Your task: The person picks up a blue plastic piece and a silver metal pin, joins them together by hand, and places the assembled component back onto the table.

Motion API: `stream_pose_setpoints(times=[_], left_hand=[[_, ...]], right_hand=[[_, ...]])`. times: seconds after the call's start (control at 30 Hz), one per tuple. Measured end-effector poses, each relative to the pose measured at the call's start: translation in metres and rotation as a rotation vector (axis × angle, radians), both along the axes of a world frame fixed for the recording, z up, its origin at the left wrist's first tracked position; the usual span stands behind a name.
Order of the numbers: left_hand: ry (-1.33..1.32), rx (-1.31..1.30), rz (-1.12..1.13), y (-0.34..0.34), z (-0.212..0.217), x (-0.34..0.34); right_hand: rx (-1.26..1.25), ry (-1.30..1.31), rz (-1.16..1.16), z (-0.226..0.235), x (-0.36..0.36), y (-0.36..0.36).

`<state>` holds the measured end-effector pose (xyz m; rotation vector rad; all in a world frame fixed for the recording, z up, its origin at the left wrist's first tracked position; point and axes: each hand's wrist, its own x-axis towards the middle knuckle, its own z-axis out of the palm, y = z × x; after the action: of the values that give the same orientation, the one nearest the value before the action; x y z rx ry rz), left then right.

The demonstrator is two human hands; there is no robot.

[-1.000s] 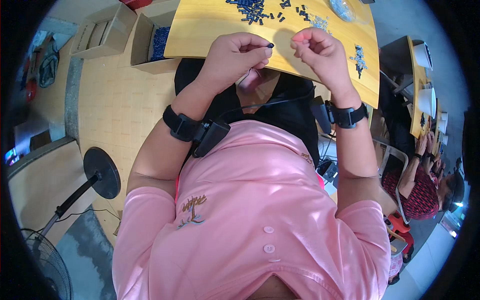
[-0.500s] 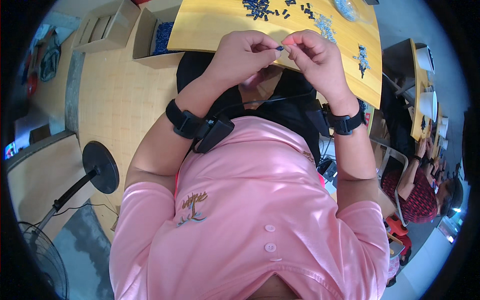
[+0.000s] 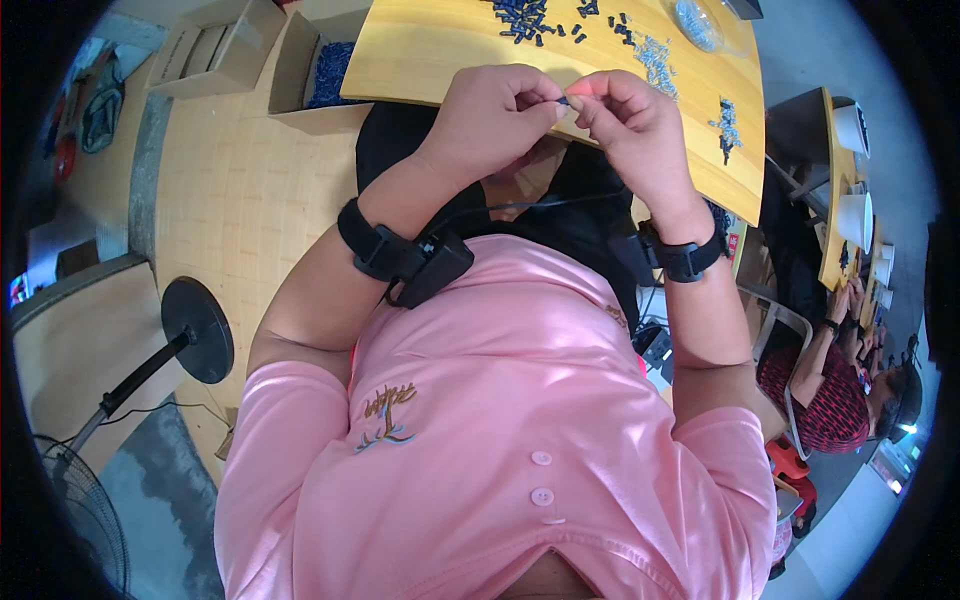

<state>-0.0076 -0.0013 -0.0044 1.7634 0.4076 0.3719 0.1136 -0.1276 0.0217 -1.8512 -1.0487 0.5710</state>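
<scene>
floor (image 3: 215,190) of pale wood takes up most of the left side, with a standing fan (image 3: 70,480) and its round black base near the lower left and two open cardboard boxes (image 3: 300,60) at the far left, one holding dark blue pieces. table (image 3: 420,60) of yellow wood runs across the far edge, bare in its left part and scattered to the right with heaps of dark small parts (image 3: 525,18) and pale small parts (image 3: 655,55), plus a clear bag (image 3: 695,22) at the far right. other tables stand further right, where another person in a red patterned top (image 3: 825,395) sits. left hand (image 3: 495,120) and right hand (image 3: 630,125) meet just above the near edge of the table, fingertips pinched together on one tiny dark part (image 3: 563,101) held between them; both wrists carry black bands. the part looks very light and stiff, probably hard plastic or metal, and small enough to slip out of a loose pinch and be lost on the floor or in the lap. it seems best held at its ends, thumb and forefinger of each hand close on it, as both hands are clamped on it now. whether a second piece sits inside the pinch is too small to tell.
</scene>
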Motion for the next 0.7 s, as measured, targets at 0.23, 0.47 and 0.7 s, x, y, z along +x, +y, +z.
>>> stream_pose_setpoints(times=[0.23, 0.47, 0.7], left_hand=[[0.038, -0.110, -0.014, 0.004, -0.008, 0.002], [0.072, -0.523, -0.053, 0.007, -0.002, 0.002], [0.134, -0.724, -0.021, 0.005, -0.004, 0.002]], right_hand=[[0.171, 0.041, 0.042, -0.014, -0.006, 0.000], [0.131, -0.256, 0.028, -0.001, -0.015, 0.000], [0.188, -0.572, 0.058, -0.007, -0.015, 0.003]])
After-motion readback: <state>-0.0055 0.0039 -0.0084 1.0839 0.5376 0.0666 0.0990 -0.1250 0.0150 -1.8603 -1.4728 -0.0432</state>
